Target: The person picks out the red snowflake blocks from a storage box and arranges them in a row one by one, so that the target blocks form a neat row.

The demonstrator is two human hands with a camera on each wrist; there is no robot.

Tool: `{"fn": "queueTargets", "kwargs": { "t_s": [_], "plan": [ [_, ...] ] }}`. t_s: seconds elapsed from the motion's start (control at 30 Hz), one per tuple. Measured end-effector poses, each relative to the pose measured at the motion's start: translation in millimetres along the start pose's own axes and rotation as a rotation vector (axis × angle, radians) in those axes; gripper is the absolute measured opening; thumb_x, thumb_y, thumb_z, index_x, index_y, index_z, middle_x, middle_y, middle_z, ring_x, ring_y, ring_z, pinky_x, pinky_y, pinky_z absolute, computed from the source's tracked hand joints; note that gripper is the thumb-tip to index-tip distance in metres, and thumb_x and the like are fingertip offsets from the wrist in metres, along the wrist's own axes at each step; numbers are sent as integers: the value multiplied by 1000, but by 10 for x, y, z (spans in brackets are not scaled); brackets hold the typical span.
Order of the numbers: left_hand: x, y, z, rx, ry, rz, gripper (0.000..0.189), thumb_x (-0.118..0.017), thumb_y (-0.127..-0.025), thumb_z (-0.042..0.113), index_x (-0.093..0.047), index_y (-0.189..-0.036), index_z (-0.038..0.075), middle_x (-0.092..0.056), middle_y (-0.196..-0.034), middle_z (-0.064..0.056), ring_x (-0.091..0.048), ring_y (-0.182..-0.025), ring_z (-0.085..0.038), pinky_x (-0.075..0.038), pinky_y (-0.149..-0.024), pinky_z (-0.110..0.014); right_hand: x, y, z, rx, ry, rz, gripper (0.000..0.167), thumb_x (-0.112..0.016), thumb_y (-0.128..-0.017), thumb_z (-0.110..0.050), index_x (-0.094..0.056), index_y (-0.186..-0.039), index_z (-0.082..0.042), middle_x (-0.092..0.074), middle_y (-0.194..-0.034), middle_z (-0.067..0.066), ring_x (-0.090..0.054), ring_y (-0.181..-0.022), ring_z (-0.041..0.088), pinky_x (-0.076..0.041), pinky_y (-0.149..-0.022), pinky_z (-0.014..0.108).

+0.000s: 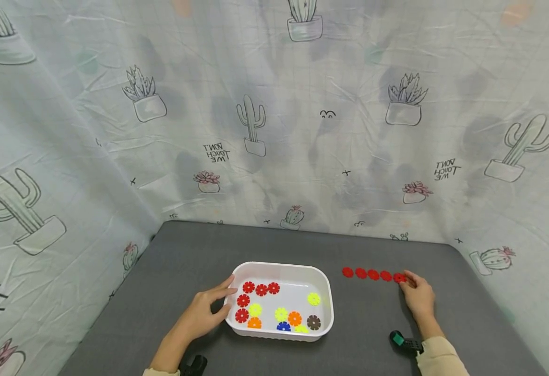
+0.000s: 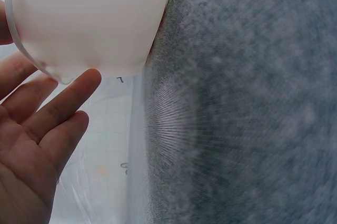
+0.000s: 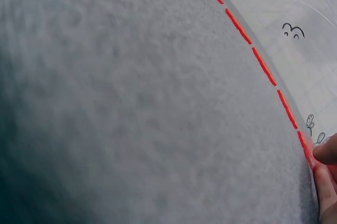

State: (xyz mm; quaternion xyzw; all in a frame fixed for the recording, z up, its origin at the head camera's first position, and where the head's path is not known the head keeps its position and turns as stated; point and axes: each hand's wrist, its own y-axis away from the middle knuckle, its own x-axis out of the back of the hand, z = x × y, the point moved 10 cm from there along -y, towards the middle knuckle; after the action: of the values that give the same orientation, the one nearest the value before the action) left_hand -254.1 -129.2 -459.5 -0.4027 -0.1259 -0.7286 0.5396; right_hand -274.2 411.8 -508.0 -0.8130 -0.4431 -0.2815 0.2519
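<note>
A white plastic tray [image 1: 279, 335] holds notched interlocking discs: several red [image 1: 261, 290] and yellow ones [image 1: 314, 298], two orange [image 1: 295, 318], one blue [image 1: 283, 326] and one brown [image 1: 313, 322]. At its left end my left hand [image 1: 203, 312] rests on the rim, thumb and forefinger spread apart; in the left wrist view one straight finger [image 2: 71, 97] lies along the outer wall. Right of the tray, several red discs [image 1: 373, 274] lie flat in a row. My right hand [image 1: 419, 297] pinches the red disc [image 1: 398, 278] at the row's right end between thumb and fingers.
The dark grey tabletop [image 1: 185, 250] lies under everything. A pale curtain [image 1: 302, 183] with cactus drawings hangs along its back and sides. Black straps with devices sit at both wrists, the right one with a green-faced unit [image 1: 398, 338].
</note>
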Motion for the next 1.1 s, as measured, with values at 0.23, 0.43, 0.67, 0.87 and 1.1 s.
{"fn": "queueTargets", "kwargs": {
  "t_s": [0.23,0.43,0.67,0.87,1.1],
  "plan": [
    [8,0,-5,-1,-2,4,36,-64,-85,13,-66,-121,8,-49,-142,-5,-53,-124,-27,-45,-96,-52,24,8,-14,-34,-87,31,41,-59,-86,-5,-56,-125,7,-60,-119,30,-49,-78,-13,-31,-63,-1],
    [36,-4,33,-30,-4,16,36,-66,-83,11,-67,-119,6,-51,-140,-6,-54,-122,-26,-47,-96,-50,3,33,35,-70,-215,22,45,-58,-88,-5,-51,-130,8,-55,-127,31,-33,-72,-31,-31,-67,-7],
    [36,-21,52,-33,1,11,37,-66,-83,11,-66,-120,7,-51,-140,-5,-54,-123,-25,-47,-96,-49,-13,104,-3,-57,-283,-5,48,-59,-89,-5,-47,-133,9,-52,-130,32,-38,-79,-27,-32,-72,-7],
    [29,-23,47,-24,-8,9,38,-65,-83,12,-66,-121,8,-50,-141,-5,-53,-123,-25,-47,-96,-50,-80,212,-226,27,-225,-108,52,-59,-92,-11,-42,-137,8,-47,-135,32,-55,-117,28,-29,-74,-8],
    [22,3,42,-25,-11,15,39,-66,-82,11,-66,-121,8,-50,-141,-4,-54,-123,-25,-47,-96,-49,-192,363,-629,210,-166,-215,55,-60,-92,-14,-39,-139,6,-44,-138,30,-44,-125,46,-30,-76,-7]
  ]
}}
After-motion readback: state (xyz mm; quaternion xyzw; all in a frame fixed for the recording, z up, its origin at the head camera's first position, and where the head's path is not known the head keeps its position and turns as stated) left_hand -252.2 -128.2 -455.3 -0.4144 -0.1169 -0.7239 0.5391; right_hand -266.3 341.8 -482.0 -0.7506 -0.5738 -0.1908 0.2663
